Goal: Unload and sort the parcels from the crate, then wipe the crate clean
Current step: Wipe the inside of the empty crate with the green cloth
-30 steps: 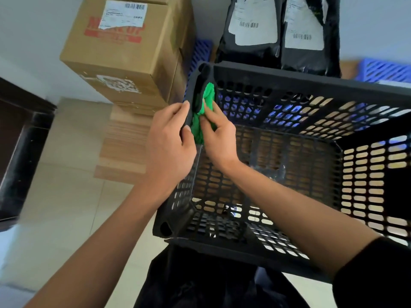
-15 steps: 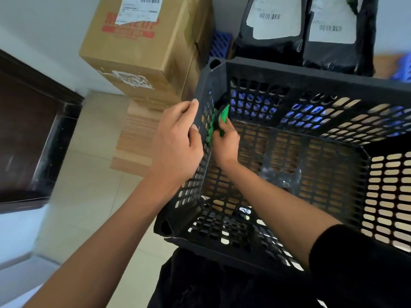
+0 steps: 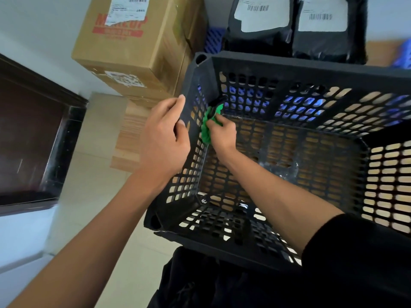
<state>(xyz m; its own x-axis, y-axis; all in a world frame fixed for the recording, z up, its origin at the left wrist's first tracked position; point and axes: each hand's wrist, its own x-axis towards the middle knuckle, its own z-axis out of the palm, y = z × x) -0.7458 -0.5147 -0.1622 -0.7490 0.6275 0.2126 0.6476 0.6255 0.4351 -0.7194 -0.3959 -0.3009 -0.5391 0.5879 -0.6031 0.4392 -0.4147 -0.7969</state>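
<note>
2 hands are at work at the crate's far left corner. The right hand (image 3: 222,133) is reached down inside the black crate (image 3: 311,63), its fingers curled round a bunched green cloth (image 3: 208,126) that is pressed against the inner face of the left wall, close to the corner post. The left hand (image 3: 163,138) is laid on the outside of that same wall, thumb hooked over the wall's edge and fingers curled against the perforated panel; it is judged to be there as a brace, so that the wall is kept from flexing away under the rubbing. The right forearm is stretched diagonally across the crate's interior, wrist bent toward the wall, while the left forearm is run up alongside the crate. No parcels are seen inside the crate, so unloading is judged done and wiping under way. Behind it, 2 black mailer bags (image 3: 293,25) are stood against the wall, with a cardboard box (image 3: 133,41) stacked to their left.
</note>
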